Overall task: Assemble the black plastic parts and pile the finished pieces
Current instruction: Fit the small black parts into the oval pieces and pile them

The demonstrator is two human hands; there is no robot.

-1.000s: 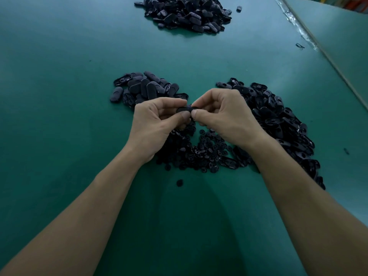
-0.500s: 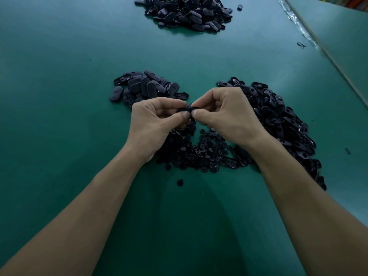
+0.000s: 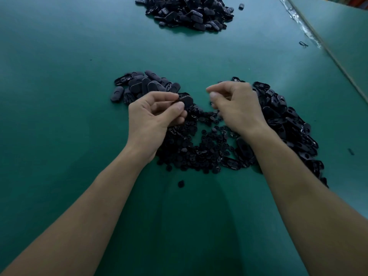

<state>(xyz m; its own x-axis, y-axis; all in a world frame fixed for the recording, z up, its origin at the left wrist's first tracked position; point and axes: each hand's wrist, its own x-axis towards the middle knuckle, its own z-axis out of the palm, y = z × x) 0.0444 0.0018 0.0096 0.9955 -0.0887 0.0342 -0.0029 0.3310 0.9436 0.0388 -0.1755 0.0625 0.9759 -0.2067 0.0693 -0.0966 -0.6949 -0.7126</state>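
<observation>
My left hand (image 3: pixel 154 114) pinches a black oval plastic piece (image 3: pixel 185 100) between thumb and fingers, just right of a small pile of oval pieces (image 3: pixel 145 85). My right hand (image 3: pixel 235 105) hovers apart from it with curled fingers and nothing visible in them. Beneath both hands lies a heap of small round black parts (image 3: pixel 201 144). A long heap of open black shells (image 3: pixel 286 120) runs along the right, partly hidden by my right hand and forearm.
A bigger pile of black oval pieces (image 3: pixel 189 12) sits at the far edge of the green table (image 3: pixel 59 96). One loose round part (image 3: pixel 180 183) lies near me. A taped seam (image 3: pixel 298 20) runs diagonally at the far right.
My hands were pressed together on one piece; now they have separated. The left hand keeps the piece and the right hand has let go and drawn to the right.
</observation>
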